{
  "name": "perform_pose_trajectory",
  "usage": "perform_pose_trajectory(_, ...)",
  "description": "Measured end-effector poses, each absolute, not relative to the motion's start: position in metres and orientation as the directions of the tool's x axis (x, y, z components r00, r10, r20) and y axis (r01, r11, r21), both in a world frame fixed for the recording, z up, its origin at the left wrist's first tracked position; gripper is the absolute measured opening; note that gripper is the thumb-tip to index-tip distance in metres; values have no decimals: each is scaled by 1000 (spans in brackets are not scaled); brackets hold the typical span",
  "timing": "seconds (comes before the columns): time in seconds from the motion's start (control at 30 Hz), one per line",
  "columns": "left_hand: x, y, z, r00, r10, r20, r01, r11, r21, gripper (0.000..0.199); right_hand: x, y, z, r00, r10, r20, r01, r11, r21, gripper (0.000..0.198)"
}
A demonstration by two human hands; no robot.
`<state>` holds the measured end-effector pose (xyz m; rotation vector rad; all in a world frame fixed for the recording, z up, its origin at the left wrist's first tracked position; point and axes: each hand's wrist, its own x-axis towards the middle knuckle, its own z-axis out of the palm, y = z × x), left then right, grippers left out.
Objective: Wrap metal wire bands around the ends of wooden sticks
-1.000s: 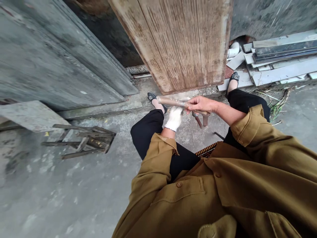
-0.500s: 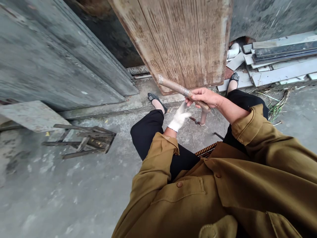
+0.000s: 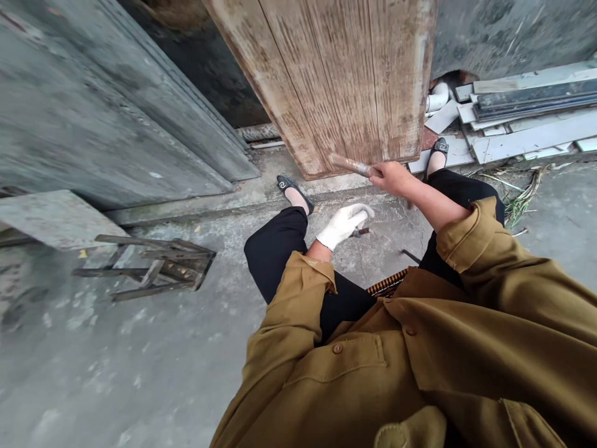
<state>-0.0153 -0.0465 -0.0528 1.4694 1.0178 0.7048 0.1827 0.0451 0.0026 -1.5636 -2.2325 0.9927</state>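
Observation:
My bare right hand (image 3: 392, 179) grips a bent wooden tool handle (image 3: 351, 165) bound with clear tape. Its straight end points left, across the lower edge of the wooden panel (image 3: 345, 81); most of its bent end is hidden behind the hand and wrist. Lower and to the left is my left hand (image 3: 344, 225) in a white glove, its fingers loosely curved and apart from the handle. Just under the gloved fingers shows a small brown, dark-tipped piece (image 3: 361, 232); whether the hand touches it I cannot tell.
Both feet in dark shoes rest by the panel's foot. An old wooden stool (image 3: 158, 267) lies on its side at left, near a pale board (image 3: 60, 218). Grey slabs (image 3: 116, 106) lean at upper left. Stacked strips (image 3: 527, 118) and a white pipe (image 3: 437, 98) are at right.
My right hand has swung the wooden handle to the right, and its bent end has turned out of sight. My gloved left hand has come away from it and sits slightly lower.

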Motion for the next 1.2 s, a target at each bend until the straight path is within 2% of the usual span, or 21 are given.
perform_pose_trajectory(0.03, -16, -46, -52, 469, 874, -125, 242, 9, 970, 28, 184, 46, 1, -395, 895, -206, 841, 263, -472, 24)
perform_pose_trajectory(0.1, -21, -44, -50, 463, 878, -119, 330, -46, 943, 27, 190, 47, 1, -427, 843, -327, 903, 380, -201, 23)
perform_pose_trajectory(0.17, -28, -41, -49, 421, 899, -118, 382, -58, 922, 25, 197, 45, 5, -485, 685, -544, 862, 480, -164, 20)
perform_pose_trajectory(0.27, -34, -38, -51, 398, 906, -145, 323, 10, 946, 24, 205, 37, 16, -595, 235, -769, 771, 440, -461, 18)
perform_pose_trajectory(0.33, -32, -39, -55, 401, 903, -151, 223, 64, 973, 26, 204, 31, 23, -734, 4, -679, 654, 275, -705, 26)
perform_pose_trajectory(0.37, -30, -40, -57, 397, 905, -153, 171, 91, 981, 27, 202, 28, 24, -813, -18, -581, 567, 195, -800, 29)
perform_pose_trajectory(0.43, -25, -42, -61, 386, 910, -150, 67, 135, 989, 30, 196, 27, 24, -922, 137, -362, 377, 105, -920, 35)
perform_pose_trajectory(0.5, -21, -43, -63, 394, 908, -140, -19, 160, 987, 33, 190, 29, 21, -872, 438, -219, 302, 130, -944, 38)
perform_pose_trajectory(0.57, -18, -44, -62, 420, 897, -139, -34, 169, 985, 34, 185, 33, 16, -693, 698, -183, 436, 203, -877, 37)
perform_pose_trajectory(0.63, -17, -44, -60, 461, 872, -167, 18, 179, 984, 33, 182, 35, 11, -506, 845, -172, 679, 268, -683, 33)
perform_pose_trajectory(0.7, -18, -44, -59, 505, 839, -202, 100, 175, 979, 31, 181, 36, 8, -411, 897, -161, 854, 318, -412, 36)
perform_pose_trajectory(0.77, -21, -44, -59, 524, 825, -211, 177, 136, 975, 27, 183, 35, 6, -416, 871, -260, 907, 377, -187, 36)
perform_pose_trajectory(0.83, -26, -42, -59, 497, 846, -194, 244, 78, 967, 24, 188, 34, 6, -472, 724, -502, 869, 477, -129, 28)
perform_pose_trajectory(0.9, -32, -40, -61, 453, 874, -174, 267, 54, 962, 23, 194, 33, 7, -546, 401, -736, 789, 541, -291, 23)
perform_pose_trajectory(0.93, -35, -39, -61, 433, 885, -171, 252, 63, 966, 23, 197, 33, 8, -600, 218, -770, 741, 515, -432, 25)
perform_pose_trajectory(0.97, -36, -38, -62, 414, 895, -168, 222, 79, 972, 23, 199, 33, 10, -674, 79, -734, 684, 441, -581, 29)
perform_pose_trajectory(1.0, -37, -37, -63, 386, 909, -159, 187, 92, 978, 24, 200, 32, 12, -767, 23, -641, 609, 337, -718, 35)
perform_pose_trajectory(1.03, -37, -36, -64, 353, 924, -145, 153, 96, 984, 24, 201, 33, 14, -858, 63, -510, 509, 236, -828, 39)
perform_pose_trajectory(1.1, -36, -34, -64, 299, 947, -115, 111, 85, 990, 25, 199, 34, 19, -920, 313, -235, 286, 125, -950, 39)
perform_pose_trajectory(1.13, -35, -34, -64, 282, 954, -105, 105, 78, 991, 25, 199, 35, 21, -890, 431, -148, 220, 120, -968, 35)
perform_pose_trajectory(1.2, -33, -33, -64, 250, 963, -101, 113, 75, 991, 26, 197, 37, 23, -814, 570, -112, 226, 133, -965, 26)
